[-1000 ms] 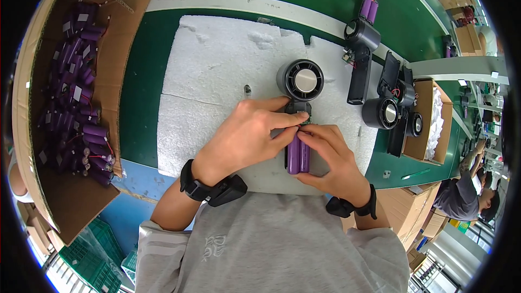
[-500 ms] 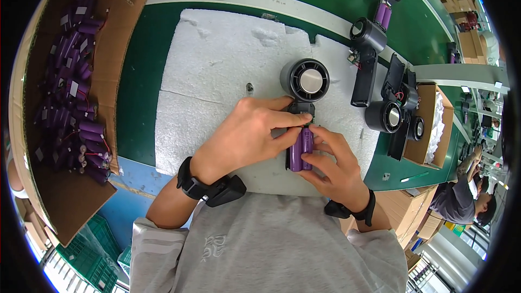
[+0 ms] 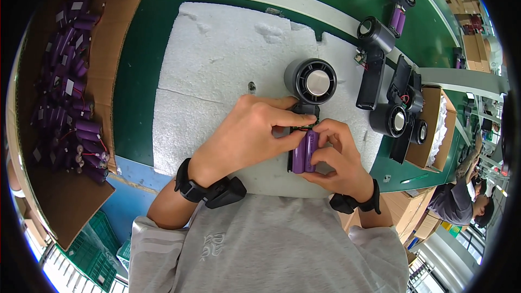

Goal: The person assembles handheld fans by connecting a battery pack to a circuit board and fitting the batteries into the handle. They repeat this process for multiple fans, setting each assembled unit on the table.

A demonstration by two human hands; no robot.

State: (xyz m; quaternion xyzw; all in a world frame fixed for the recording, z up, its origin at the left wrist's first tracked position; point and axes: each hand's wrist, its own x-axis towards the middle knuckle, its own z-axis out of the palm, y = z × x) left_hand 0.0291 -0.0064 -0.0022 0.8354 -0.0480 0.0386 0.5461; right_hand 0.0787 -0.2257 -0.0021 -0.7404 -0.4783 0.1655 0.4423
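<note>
A black handheld fan (image 3: 313,82) with a round head and silver centre lies on a white foam sheet (image 3: 203,59). Its handle is open, and a pair of purple battery cells (image 3: 305,154) sits lengthwise in it. My left hand (image 3: 233,135) pinches at the fan's neck, with thumb and index finger by a small green circuit board and wires. Around the upper right side of the cells, my right hand (image 3: 344,154) curls its index finger and thumb, its lower fingers beside the handle. Fingers partly hide the wires and board.
On the left, a cardboard box (image 3: 127,38) holds many purple wired battery packs (image 3: 68,84). Several part-assembled fans (image 3: 376,35) lie at the right on the green table (image 3: 133,97). Beyond them stand a small carton (image 3: 426,154) and a green pen (image 3: 414,179). A person sits far right.
My right index finger has bent more at the top of the cells, and the right thumb has shifted. My left hand keeps its pinch at the neck. The view has shifted slightly.
</note>
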